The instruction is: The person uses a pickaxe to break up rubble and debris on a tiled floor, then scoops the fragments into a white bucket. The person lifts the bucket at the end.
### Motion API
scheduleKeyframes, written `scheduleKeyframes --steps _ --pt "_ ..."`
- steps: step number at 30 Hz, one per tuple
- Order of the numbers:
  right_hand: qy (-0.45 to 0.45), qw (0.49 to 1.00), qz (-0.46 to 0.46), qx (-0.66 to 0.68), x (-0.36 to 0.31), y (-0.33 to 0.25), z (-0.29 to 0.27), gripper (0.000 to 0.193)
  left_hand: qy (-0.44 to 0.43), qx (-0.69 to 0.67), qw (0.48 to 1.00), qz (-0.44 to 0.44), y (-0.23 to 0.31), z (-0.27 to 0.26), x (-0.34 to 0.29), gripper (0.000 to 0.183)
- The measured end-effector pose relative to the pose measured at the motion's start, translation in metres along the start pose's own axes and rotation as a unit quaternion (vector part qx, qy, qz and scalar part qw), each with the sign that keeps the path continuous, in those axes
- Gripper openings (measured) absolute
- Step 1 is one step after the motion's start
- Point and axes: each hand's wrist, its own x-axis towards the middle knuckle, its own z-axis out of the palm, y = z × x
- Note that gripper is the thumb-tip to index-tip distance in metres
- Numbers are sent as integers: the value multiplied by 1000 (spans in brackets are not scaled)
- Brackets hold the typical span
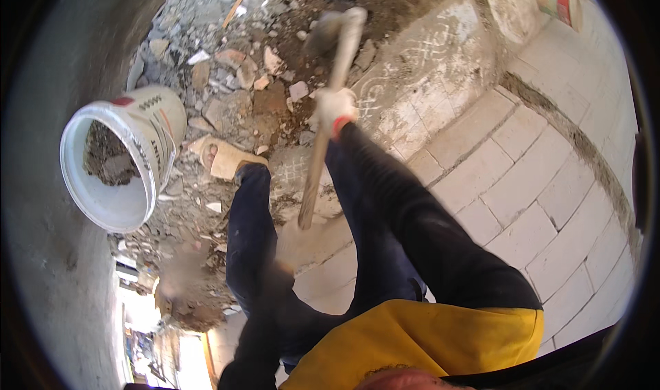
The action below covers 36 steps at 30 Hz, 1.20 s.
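Observation:
My right hand [337, 106], in a pale glove with a red cuff, is closed around the wooden handle [317, 166] of a hoe-like tool. The tool's grey head [326, 34] is smeared by motion, so its exact kind is unclear. It is over dark soil and rubble [275, 18] by a concrete edge. My left hand [278, 272] is a blurred shape near my left knee; its fingers cannot be made out. To the left, a white bucket [106, 204] lies tilted with its mouth toward me and some dark soil [110, 157] inside.
Broken tile and stone pieces [230, 70] cover the ground between bucket and tool. My left foot in a beige sandal [230, 161] stands among them. Pale blocks [522, 183] lie at the right. A grey wall [48, 266] rises at the left; another container [558, 6] is at the far right.

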Motion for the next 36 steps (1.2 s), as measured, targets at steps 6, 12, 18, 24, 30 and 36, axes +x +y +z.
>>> scheduleKeyframes --steps 6,12,18,24,30,36 --pt "12 840 115 530 -73 -32 5 26 95 10 995 38 -29 14 -44 45" --pt "113 830 14 546 33 -28 -134 20 59 34 982 174 75 19 87 49" --pt "102 945 78 302 40 13 -47 20 -22 -62 996 57 31 34 49 51" --pt "1 832 135 538 -38 6 33 21 78 43 996 31 -40 15 -21 47" --pt "52 879 -20 474 10 -34 -79 23 100 15 985 137 49 20 39 57" --pt "57 860 2 507 139 -105 -105 16 61 17 983 172 104 -61 126 59"
